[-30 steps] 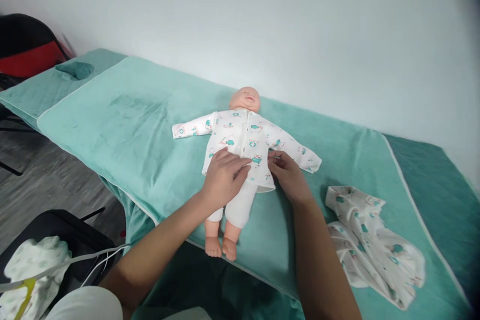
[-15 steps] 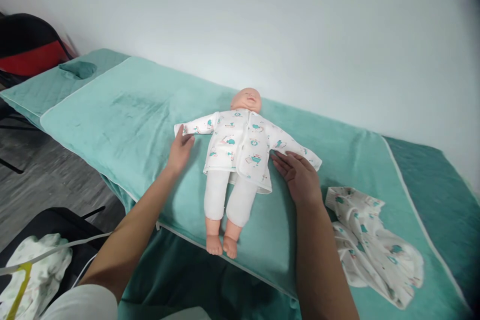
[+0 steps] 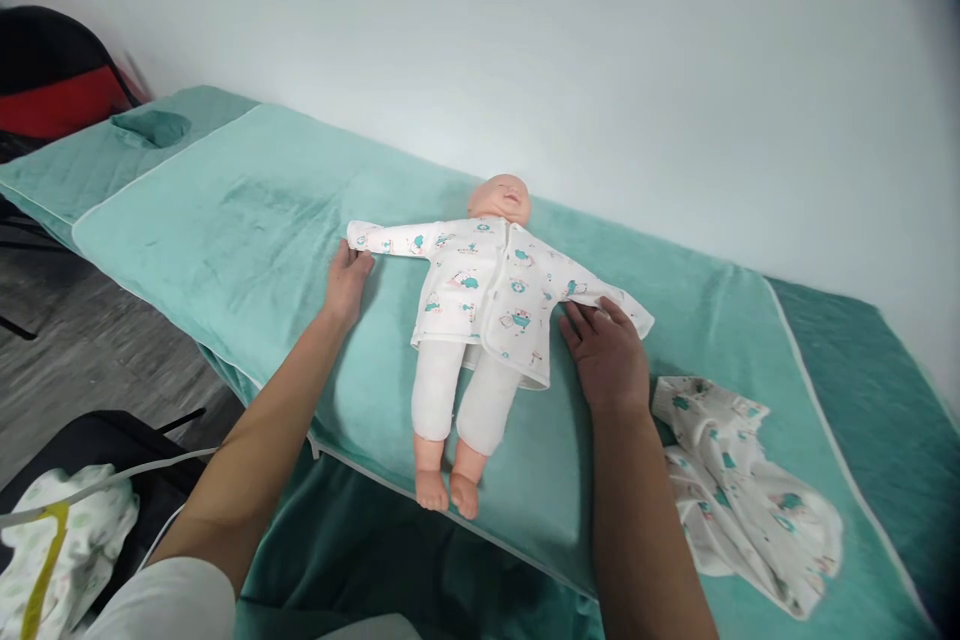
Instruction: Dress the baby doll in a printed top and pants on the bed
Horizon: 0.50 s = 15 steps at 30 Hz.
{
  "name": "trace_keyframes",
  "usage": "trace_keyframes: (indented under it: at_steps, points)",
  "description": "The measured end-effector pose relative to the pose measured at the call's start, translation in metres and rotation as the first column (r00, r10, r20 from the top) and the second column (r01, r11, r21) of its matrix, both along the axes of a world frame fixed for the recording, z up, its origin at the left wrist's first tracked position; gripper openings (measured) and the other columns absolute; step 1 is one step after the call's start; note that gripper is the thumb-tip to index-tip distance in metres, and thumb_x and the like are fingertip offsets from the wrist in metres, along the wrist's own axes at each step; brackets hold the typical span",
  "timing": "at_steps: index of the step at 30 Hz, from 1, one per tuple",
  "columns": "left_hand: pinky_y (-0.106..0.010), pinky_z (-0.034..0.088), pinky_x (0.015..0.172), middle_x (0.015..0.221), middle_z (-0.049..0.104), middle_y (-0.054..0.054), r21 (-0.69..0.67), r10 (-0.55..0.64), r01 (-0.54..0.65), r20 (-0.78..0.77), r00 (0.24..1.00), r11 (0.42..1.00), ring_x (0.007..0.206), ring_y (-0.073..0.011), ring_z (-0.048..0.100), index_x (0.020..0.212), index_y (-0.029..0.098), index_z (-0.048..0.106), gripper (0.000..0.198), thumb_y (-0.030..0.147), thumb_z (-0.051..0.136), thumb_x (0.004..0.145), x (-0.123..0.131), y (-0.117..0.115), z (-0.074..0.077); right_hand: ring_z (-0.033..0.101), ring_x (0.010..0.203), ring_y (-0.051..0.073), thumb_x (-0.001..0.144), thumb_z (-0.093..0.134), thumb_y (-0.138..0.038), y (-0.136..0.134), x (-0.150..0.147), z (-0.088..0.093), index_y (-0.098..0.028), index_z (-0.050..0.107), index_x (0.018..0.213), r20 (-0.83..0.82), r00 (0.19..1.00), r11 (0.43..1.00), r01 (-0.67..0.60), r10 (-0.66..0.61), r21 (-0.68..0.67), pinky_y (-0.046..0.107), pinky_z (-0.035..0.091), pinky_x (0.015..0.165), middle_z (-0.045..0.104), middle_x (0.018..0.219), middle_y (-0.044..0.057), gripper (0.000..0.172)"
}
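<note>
A baby doll (image 3: 501, 197) lies on its back, in a white jacket (image 3: 487, 285) with teal and pink prints and plain white trousers (image 3: 482, 410); its feet are bare. Both jacket sleeves are stretched out sideways. My left hand (image 3: 347, 282) is at the cuff of the sleeve on the left, thumb and forefinger apart, fingertips touching or just under the cuff. Beneath the other sleeve, my right hand (image 3: 609, 355) lies with its fingers extended against the fabric's lower edge. The doll's hands are hidden inside the sleeves.
A crumpled printed garment (image 3: 750, 490) lies right of my right forearm. The green-covered bed (image 3: 262, 210) runs along a white wall (image 3: 525, 50). At lower left, a black chair (image 3: 142, 440) holds a patterned cloth (image 3: 82, 540), with a pale cable crossing it. A black-and-red chair (image 3: 60, 100) stands behind.
The left sleeve has swung slightly upward, and my left hand has shifted a little left and up. My right hand has moved slightly right along the other sleeve. The view has shifted slightly.
</note>
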<state>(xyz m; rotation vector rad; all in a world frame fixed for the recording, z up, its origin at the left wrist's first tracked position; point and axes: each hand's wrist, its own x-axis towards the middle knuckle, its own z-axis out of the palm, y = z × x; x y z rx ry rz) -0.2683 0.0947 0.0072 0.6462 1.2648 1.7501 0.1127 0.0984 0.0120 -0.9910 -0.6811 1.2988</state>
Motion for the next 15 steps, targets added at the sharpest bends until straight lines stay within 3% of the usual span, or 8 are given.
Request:
trace_keyframes:
  at_steps: [2, 6, 10, 13, 15]
  points:
    - [-0.034, 0.047, 0.123, 0.163, 0.050, -0.007, 0.013, 0.009, -0.009, 0.027, 1.000, 1.000, 0.154, -0.0225, 0.045, 0.163, 0.025, 0.036, 0.081, 0.023, 0.070, 0.089, -0.002, 0.003, -0.001, 0.075, 0.111, 0.019, 0.070, 0.084, -0.031, 0.001, 0.002, 0.000, -0.030, 0.069, 0.107, -0.004, 1.000, 1.000, -0.013, 0.013, 0.017, 0.039, 0.064, 0.100, 0.073, 0.109, 0.000, 0.040]
    - [-0.030, 0.044, 0.124, 0.168, 0.044, -0.006, 0.055, -0.031, 0.030, 0.012, 0.999, 0.998, 0.157, -0.0212, 0.041, 0.163, 0.024, 0.036, 0.079, 0.021, 0.067, 0.090, 0.002, -0.003, 0.003, 0.077, 0.108, 0.022, 0.071, 0.086, -0.033, 0.003, -0.001, -0.001, -0.027, 0.067, 0.107, 0.038, 0.999, 1.000, -0.012, 0.012, 0.005, 0.039, 0.066, 0.095, 0.075, 0.107, 0.004, 0.041]
    - [-0.034, 0.046, 0.122, 0.165, 0.049, -0.008, -0.040, 0.022, -0.022, -0.012, 1.000, 0.999, 0.150, -0.0225, 0.051, 0.166, 0.026, 0.030, 0.084, 0.021, 0.066, 0.091, 0.013, -0.023, 0.005, 0.078, 0.091, 0.022, 0.073, 0.088, -0.039, 0.003, -0.015, -0.005, -0.025, 0.065, 0.096, 0.194, 0.979, 0.995, 0.072, -0.058, -0.068, 0.038, 0.068, 0.082, 0.078, 0.093, 0.006, 0.035]
    - [-0.039, 0.044, 0.123, 0.157, 0.058, -0.009, -0.127, 0.071, -0.087, -0.126, 0.989, 0.988, 0.143, -0.0218, 0.058, 0.165, 0.028, 0.033, 0.080, 0.024, 0.066, 0.093, 0.029, -0.039, 0.004, 0.074, 0.078, 0.021, 0.078, 0.083, -0.049, 0.004, -0.026, -0.006, -0.028, 0.066, 0.086, 0.334, 0.942, 0.993, 0.015, 0.025, -0.117, 0.037, 0.066, 0.073, 0.076, 0.085, 0.002, 0.028]
    - [-0.039, 0.041, 0.125, 0.152, 0.063, -0.009, -0.135, 0.052, -0.086, -0.235, 0.971, 0.987, 0.141, -0.0216, 0.060, 0.160, 0.027, 0.042, 0.069, 0.029, 0.064, 0.095, 0.044, -0.047, 0.006, 0.071, 0.075, 0.020, 0.081, 0.079, -0.054, 0.007, -0.033, -0.006, -0.031, 0.067, 0.084, 0.385, 0.915, 0.987, -0.071, 0.122, -0.144, 0.037, 0.063, 0.070, 0.073, 0.082, -0.001, 0.026]
